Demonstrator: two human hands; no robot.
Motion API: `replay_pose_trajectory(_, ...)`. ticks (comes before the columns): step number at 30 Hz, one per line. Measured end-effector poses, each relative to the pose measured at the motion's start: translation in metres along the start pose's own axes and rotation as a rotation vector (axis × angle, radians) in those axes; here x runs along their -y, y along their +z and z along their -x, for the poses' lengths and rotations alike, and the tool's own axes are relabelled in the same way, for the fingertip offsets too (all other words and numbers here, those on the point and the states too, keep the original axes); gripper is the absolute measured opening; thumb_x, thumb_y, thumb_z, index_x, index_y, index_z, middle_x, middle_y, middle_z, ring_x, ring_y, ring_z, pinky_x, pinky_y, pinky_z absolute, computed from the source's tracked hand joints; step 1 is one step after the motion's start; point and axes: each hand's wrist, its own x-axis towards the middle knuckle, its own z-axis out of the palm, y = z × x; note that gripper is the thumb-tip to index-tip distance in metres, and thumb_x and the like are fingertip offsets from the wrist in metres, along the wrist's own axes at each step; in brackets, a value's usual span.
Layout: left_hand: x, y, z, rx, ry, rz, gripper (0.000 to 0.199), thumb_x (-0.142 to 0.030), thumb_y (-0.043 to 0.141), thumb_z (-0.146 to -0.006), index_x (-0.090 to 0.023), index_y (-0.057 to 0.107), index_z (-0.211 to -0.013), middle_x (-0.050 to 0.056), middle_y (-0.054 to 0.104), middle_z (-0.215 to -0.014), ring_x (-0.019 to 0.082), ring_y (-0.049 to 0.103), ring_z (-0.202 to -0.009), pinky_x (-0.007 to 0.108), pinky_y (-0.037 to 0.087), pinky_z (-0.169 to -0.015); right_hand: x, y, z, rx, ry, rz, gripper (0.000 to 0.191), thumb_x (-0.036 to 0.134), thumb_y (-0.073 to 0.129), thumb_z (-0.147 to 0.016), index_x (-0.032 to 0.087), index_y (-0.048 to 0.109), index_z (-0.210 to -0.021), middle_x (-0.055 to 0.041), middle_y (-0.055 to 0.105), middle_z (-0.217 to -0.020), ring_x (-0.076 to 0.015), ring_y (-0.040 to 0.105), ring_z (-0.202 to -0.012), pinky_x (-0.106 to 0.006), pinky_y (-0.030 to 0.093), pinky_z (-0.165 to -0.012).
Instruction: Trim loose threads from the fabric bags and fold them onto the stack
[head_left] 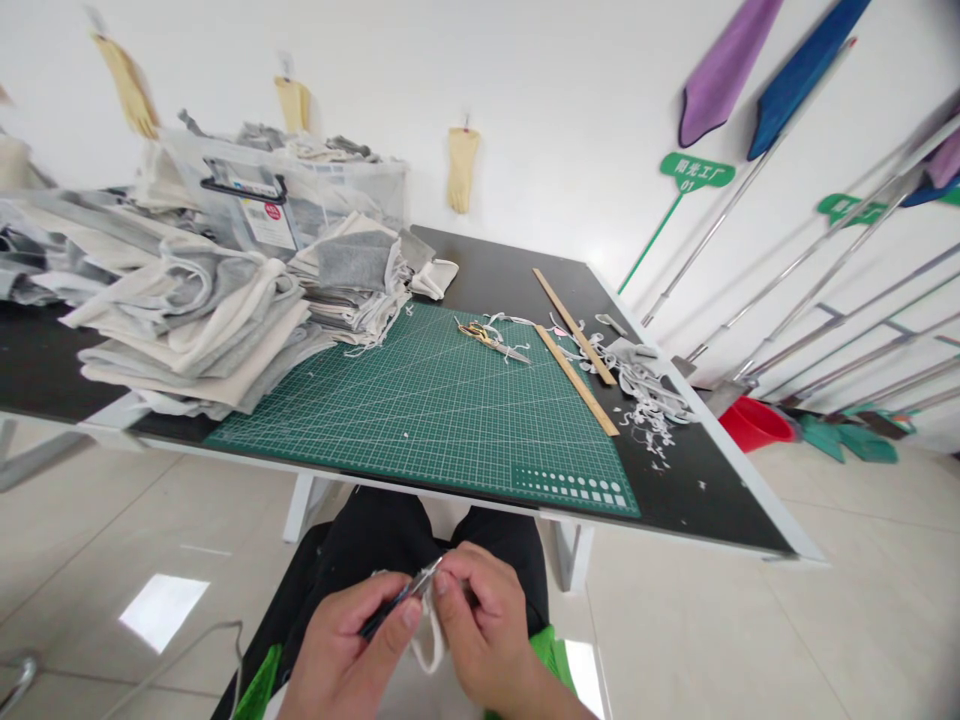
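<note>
Over my lap, below the table's front edge, my left hand (356, 635) is closed around a small dark-handled tool (386, 612) with a shiny metal tip. That tip points up and right, at the fingers of my right hand (484, 615). My right hand pinches a white fabric strip (430, 650), which hangs down in a loop between both hands. The tool's tip touches or lies very near the top of the strip; I cannot tell which. What kind of tool it is stays partly hidden by my fingers.
On the table lies a green cutting mat (390, 400) with gold-handled scissors (491, 340) and a wooden ruler (576, 380). Another ruler (574, 325) and fabric scraps (645, 385) are at right. Stacked grey-white cloths (202, 330) and a clear bin (262, 190) stand left.
</note>
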Motion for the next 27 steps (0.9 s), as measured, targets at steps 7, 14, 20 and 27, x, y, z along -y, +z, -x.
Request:
replay_pose_trajectory(7, 0.003, 0.0, 0.002, 0.039, -0.026, 0.004, 0.029, -0.04, 0.054, -0.09, -0.018, 0.072, -0.092, 0.002, 0.068, -0.074, 0.015, 0.063, -0.069, 0.02, 0.05, -0.064, 0.001, 0.0, 0.001, 0.01, 0.009, 0.027, 0.022, 0.022, 0.047, -0.093, 0.019, 0.056, -0.073, 0.0005, 0.054, -0.062, -0.0129, 0.051, -0.058, -0.025, 0.036, -0.055)
replay_pose_trajectory(14, 0.004, 0.0, 0.001, 0.03, -0.041, 0.015, 0.029, -0.042, 0.055, -0.089, -0.017, 0.072, -0.091, 0.002, 0.068, -0.073, 0.015, 0.064, -0.07, 0.02, 0.05, -0.065, 0.0, 0.0, 0.001, 0.029, 0.015, 0.011, 0.022, 0.021, 0.047, -0.093, 0.019, 0.056, -0.074, 0.0008, 0.054, -0.063, -0.0125, 0.05, -0.059, -0.025, 0.036, -0.057)
replay_pose_trajectory(20, -0.005, 0.005, 0.003, -0.081, -0.067, 0.096, 0.031, -0.045, 0.059, -0.086, -0.017, 0.073, -0.085, 0.001, 0.066, -0.067, 0.014, 0.061, -0.065, 0.02, 0.049, -0.062, 0.0, 0.0, 0.001, 0.03, 0.007, 0.011, 0.02, 0.021, 0.047, -0.093, 0.02, 0.056, -0.075, 0.0008, 0.053, -0.063, -0.0126, 0.05, -0.059, -0.025, 0.035, -0.056)
replay_pose_trajectory(27, -0.002, 0.002, 0.004, -0.057, -0.038, 0.022, 0.033, -0.044, 0.057, -0.087, -0.017, 0.067, -0.069, 0.002, 0.065, -0.066, 0.013, 0.058, -0.062, 0.018, 0.047, -0.059, 0.0, 0.002, 0.001, 0.04, 0.007, 0.025, 0.022, 0.022, 0.046, -0.093, 0.02, 0.053, -0.072, 0.0014, 0.05, -0.061, -0.0128, 0.048, -0.058, -0.025, 0.033, -0.055)
